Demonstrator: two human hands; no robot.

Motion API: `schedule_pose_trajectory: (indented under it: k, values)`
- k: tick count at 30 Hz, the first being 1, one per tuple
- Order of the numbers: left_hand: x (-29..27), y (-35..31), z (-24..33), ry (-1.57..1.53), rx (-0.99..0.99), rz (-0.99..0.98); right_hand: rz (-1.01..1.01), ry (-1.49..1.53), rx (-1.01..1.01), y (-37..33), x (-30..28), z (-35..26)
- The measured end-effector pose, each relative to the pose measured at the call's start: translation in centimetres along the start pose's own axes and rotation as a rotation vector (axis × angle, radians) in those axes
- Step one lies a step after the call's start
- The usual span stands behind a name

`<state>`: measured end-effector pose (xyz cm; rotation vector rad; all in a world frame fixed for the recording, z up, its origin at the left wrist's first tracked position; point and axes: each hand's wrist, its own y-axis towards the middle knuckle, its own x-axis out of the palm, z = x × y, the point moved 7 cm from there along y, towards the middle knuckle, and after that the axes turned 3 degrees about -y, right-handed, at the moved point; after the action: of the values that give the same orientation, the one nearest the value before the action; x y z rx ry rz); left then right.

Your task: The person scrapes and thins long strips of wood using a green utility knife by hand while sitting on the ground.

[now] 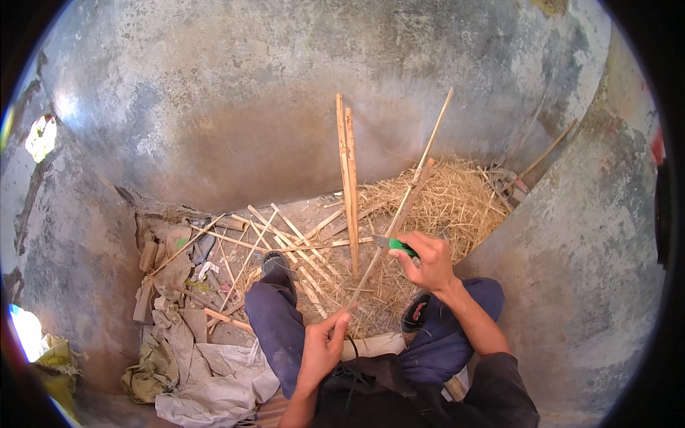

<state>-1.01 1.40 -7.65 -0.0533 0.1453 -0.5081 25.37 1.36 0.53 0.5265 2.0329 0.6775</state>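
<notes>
A long, thin bamboo stick (432,146) slants up and away from me to the right, between my legs. Its near end is pinched in the closed fingers of my left hand (323,349). My right hand (429,265) is wrapped round a green-handled knife (402,247), with the blade lying against the stick about halfway along. Beyond the knife, the far part of the stick passes in front of a pile of straw-like shavings (460,203). Most of the knife handle is hidden under my fingers.
Two bamboo strips (344,164) lean upright on the curved grey wall (235,128). Several loose strips (300,250) lie crossed on the ground at left, near my shoe (277,265). A pale sack (221,378) is crumpled beside my left leg. Another wall (571,285) stands close on the right.
</notes>
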Motion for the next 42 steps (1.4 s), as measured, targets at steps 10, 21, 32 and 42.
schedule_pose_trajectory:
  k: [10,21,32,42]
  values:
    - [0.3,-2.6,1.1,0.116,0.019,0.039,0.090,-0.133,0.079,2.4,-2.1,6.1]
    - [-1.2,-0.8,-1.6,-0.117,-0.046,-0.089,-0.055,0.322,0.384,1.1,0.7,7.1]
    - [-1.5,0.1,-1.6,-0.062,0.049,0.081,0.068,0.797,0.633,1.5,0.8,6.6]
    - [-3.2,0.3,-1.2,0.009,0.022,0.014,-0.010,1.070,0.684,0.3,2.9,6.4]
